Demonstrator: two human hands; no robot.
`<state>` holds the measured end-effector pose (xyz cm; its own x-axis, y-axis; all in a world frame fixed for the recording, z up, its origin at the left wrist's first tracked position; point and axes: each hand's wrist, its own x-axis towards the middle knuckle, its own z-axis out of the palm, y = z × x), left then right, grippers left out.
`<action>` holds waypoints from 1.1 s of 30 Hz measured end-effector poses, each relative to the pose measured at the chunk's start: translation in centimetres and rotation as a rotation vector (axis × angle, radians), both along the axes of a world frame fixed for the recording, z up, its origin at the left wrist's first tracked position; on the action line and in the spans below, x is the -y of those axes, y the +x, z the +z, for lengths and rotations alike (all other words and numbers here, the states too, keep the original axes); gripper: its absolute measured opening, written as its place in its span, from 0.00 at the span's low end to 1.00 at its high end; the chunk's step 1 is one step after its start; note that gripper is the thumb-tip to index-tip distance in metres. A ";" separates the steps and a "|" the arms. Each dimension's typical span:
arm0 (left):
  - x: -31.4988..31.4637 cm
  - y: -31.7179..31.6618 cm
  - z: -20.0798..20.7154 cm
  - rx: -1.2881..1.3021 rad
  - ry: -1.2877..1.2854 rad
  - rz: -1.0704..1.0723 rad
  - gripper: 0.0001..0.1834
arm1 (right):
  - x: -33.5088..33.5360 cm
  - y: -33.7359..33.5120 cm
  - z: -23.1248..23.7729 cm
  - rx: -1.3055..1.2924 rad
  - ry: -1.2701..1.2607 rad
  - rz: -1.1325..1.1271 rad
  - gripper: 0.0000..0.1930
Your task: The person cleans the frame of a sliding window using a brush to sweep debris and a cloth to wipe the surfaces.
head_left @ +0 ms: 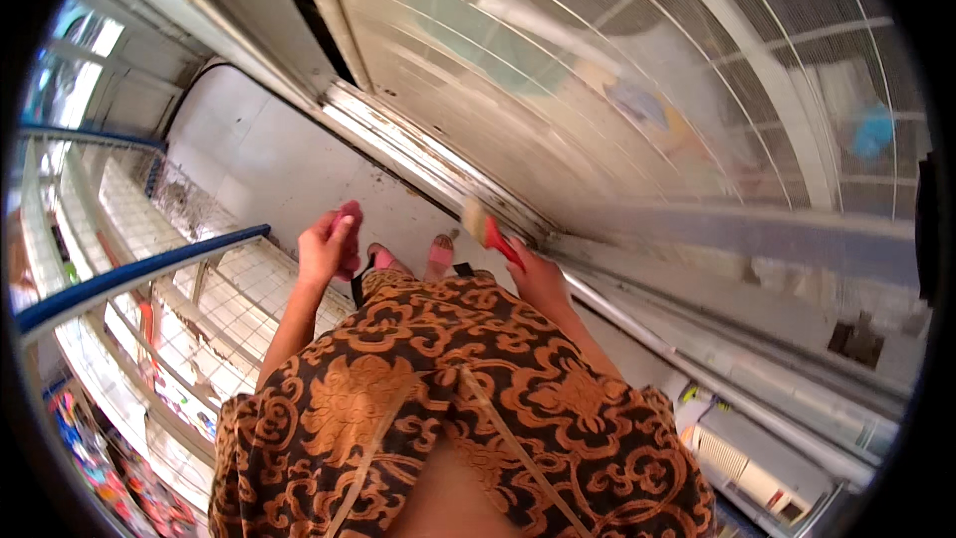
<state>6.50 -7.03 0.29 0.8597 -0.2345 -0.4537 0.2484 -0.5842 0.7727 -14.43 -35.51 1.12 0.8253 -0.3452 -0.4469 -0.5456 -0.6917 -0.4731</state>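
My left hand [321, 249] is closed on a crumpled pink cloth [350, 229], held in front of me above the pale floor. In my right hand [541, 279] is a paintbrush with a red handle [501, 242] and light bristles [475, 218]. Its bristle end points away from me and slightly left, close to the lower frame of the sliding glass door [438, 154]. Behind the brush the glass pane [617, 139] rises on the right. The brush and the glass seem to be apart, though the exact gap is hard to judge.
On the left stand white wire shelves [229, 269] with a blue front rail [149, 274]; colourful packets [119, 458] lie lower left. My feet in pink sandals [440, 257] are on the pale floor [239, 139]. A beige boxy unit [747, 473] sits at lower right.
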 end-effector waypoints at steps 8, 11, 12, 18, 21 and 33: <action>6.6 2.0 1.0 0.058 -0.052 -0.239 0.15 | 3.1 -12.6 -9.4 -0.233 -0.013 0.079 0.25; 7.7 3.1 -0.3 0.145 -0.053 -0.398 0.14 | 1.9 -10.4 -2.9 -0.039 -0.018 -0.111 0.26; 8.6 3.4 0.9 0.110 -0.107 -0.447 0.13 | 1.0 -9.6 -0.4 0.120 -0.035 -0.197 0.27; 11.2 6.2 3.7 -0.056 -0.042 -0.742 0.21 | -2.2 -8.4 -0.8 0.080 0.270 -0.688 0.20; 12.4 6.4 4.4 0.071 0.091 -1.063 0.23 | -7.1 -12.2 -3.9 0.271 1.112 -1.398 0.16; 10.7 10.0 3.2 0.112 0.118 -1.506 0.23 | -14.7 -11.2 -1.4 1.529 0.940 -1.730 0.16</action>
<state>16.52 -17.69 3.52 -0.1120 -0.8687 -0.4826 -0.6745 -0.2902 0.6789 -25.61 -20.85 -0.30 -0.0724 -0.8874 -0.4553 0.6904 0.2848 -0.6650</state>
